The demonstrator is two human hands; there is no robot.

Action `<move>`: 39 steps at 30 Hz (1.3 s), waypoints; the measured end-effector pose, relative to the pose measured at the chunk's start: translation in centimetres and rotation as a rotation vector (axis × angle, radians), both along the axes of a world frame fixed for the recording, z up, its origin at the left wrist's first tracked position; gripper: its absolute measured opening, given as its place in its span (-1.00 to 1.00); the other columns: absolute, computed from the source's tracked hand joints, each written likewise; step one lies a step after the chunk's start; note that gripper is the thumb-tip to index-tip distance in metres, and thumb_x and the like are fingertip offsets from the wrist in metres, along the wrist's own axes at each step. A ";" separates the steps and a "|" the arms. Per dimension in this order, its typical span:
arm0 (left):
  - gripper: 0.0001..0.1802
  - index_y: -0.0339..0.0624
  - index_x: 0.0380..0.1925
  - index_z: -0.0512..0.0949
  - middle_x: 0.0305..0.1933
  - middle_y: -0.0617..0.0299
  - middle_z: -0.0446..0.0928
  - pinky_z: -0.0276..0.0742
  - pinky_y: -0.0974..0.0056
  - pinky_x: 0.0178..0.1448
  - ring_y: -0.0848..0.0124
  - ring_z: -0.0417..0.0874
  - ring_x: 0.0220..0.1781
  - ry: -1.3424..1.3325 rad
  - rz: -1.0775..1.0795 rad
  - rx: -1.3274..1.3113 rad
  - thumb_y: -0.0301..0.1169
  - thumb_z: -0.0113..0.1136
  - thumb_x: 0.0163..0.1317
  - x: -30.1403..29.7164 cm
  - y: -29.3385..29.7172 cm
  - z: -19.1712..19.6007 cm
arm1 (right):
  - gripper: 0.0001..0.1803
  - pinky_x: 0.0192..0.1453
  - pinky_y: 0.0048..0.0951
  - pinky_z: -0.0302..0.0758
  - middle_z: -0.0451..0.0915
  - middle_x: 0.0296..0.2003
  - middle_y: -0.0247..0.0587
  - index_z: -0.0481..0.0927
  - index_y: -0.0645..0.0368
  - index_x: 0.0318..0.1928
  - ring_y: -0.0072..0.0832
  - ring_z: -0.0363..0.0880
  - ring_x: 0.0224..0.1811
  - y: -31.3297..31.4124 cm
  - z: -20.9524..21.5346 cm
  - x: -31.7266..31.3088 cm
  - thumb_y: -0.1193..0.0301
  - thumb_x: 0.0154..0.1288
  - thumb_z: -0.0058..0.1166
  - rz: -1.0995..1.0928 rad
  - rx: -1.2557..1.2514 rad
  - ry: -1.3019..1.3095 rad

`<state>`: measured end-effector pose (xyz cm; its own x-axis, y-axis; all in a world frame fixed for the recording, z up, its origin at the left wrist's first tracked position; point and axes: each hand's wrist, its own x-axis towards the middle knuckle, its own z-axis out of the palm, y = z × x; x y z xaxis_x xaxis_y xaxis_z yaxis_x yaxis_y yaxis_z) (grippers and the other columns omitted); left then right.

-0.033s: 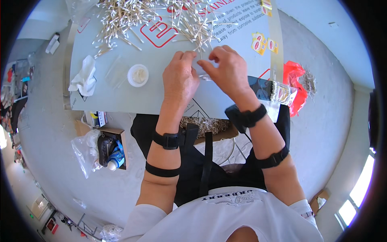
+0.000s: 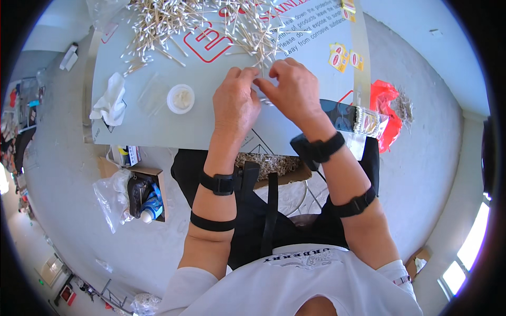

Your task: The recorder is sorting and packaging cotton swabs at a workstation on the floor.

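A big heap of cotton swabs [image 2: 166, 23] lies along the far side of the table, some spilling toward my hands. My left hand [image 2: 236, 97] is closed at the near edge of the heap, with its fingers curled and what they hold hidden. Just to its right, my right hand [image 2: 291, 87] bends its thumb and forefinger together close to the left fingertips. White swab tips show between and beyond the fingers. What the right fingers pinch is too small to make out. A few pale, shiny bits show below, between the two hands.
A round white tub [image 2: 181, 98] stands left of my hands, near a crumpled tissue [image 2: 109, 99]. Yellow-and-white labels [image 2: 340, 57] lie at the right. A clear packet of swabs [image 2: 367, 122] sits at the right edge by a red plastic bag [image 2: 385, 100]. Below the table edge is a carton [image 2: 284, 179].
My right hand and forearm have shifted slightly left, bringing the thumb nearer the left fingertips. My left hand looks nearly still.
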<state>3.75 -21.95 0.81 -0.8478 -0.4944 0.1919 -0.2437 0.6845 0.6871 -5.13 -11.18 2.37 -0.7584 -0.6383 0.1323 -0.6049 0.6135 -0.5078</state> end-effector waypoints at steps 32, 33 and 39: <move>-0.56 -0.09 0.03 0.55 -0.26 0.13 0.55 0.53 0.10 -0.14 0.16 0.61 -0.28 -0.012 -0.017 -0.058 -0.60 0.13 0.10 -0.2 -0.3 -0.4 | -0.82 -0.33 -0.23 0.49 0.58 -0.47 -0.03 0.58 0.28 -0.38 -0.13 0.59 -0.44 5.2 0.7 -0.9 0.40 0.14 0.22 -0.077 -0.186 -0.351; -0.55 -0.05 0.03 0.56 -0.28 0.15 0.53 0.52 0.12 -0.14 0.17 0.59 -0.26 -0.005 -0.051 -0.091 -0.60 0.14 0.10 -0.2 -0.4 -0.5 | -0.83 -0.28 -0.20 0.51 0.58 -0.44 -0.05 0.58 0.26 -0.39 -0.13 0.59 -0.39 3.9 0.2 -1.3 0.39 0.13 0.21 -0.079 -0.193 -0.167; -0.51 0.05 0.08 0.56 -0.20 0.23 0.39 0.38 0.11 0.01 0.20 0.40 -0.06 -0.070 -0.110 -0.277 -0.54 0.22 0.09 -0.9 0.3 0.0 | -0.86 -0.16 -0.16 0.51 0.56 -0.38 -0.09 0.57 0.20 -0.41 -0.11 0.59 -0.26 1.3 -1.3 -3.1 0.38 0.11 0.13 -0.075 -0.022 0.037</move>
